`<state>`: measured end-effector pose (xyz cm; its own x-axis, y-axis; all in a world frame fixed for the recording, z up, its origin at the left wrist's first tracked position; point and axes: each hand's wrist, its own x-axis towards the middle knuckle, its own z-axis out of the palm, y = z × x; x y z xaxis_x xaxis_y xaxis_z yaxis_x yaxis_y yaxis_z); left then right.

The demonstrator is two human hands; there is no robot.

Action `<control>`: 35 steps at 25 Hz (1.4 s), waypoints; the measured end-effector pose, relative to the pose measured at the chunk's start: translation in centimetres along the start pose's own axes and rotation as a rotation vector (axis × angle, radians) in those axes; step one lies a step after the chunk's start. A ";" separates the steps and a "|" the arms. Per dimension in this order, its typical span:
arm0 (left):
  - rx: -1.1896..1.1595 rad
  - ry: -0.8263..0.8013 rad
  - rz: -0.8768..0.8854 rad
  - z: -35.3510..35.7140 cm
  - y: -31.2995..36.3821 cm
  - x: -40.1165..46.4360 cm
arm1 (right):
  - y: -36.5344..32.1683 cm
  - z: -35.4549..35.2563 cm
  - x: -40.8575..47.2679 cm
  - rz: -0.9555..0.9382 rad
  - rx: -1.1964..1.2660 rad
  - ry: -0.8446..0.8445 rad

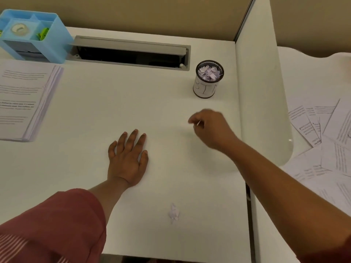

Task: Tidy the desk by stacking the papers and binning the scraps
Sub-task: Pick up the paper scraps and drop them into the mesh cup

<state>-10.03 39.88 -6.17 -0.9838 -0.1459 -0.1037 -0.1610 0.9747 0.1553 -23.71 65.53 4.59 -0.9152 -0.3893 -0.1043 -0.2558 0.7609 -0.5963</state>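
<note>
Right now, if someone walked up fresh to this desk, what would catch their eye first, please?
Probably the two hands mid-desk: the left hand lies flat on the white desk, while the right hand hovers with its fingers pinching a tiny paper scrap. Just beyond it stands the small mesh bin, filled with torn scraps. One crumpled scrap lies near the front edge, and the stacked papers sit at far left.

- My stack of printed papers lies flat at the desk's left edge, its sheets squared together.
- The small mesh bin stands upright at the back right, filled with pale scraps.
- One crumpled white scrap lies near the front edge.
- Between my right fingertips I pinch a tiny scrap.
</note>
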 end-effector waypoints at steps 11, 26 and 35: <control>0.003 -0.007 -0.002 -0.2 0.1 -0.1 | -1.0 8.2 -13.7 -0.184 -0.097 -0.691; -0.002 -0.003 -0.006 -0.3 0.1 -0.2 | 0.4 9.6 -14.3 -0.299 -0.211 -0.419; 0.001 -0.015 -0.005 -0.2 0.1 -0.2 | 0.3 1.9 -5.0 0.169 0.274 -0.007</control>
<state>-9.89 39.95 -5.92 -0.9818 -0.1483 -0.1191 -0.1658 0.9741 0.1536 -18.63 66.71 3.44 -0.9353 -0.2734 -0.2246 -0.0063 0.6474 -0.7621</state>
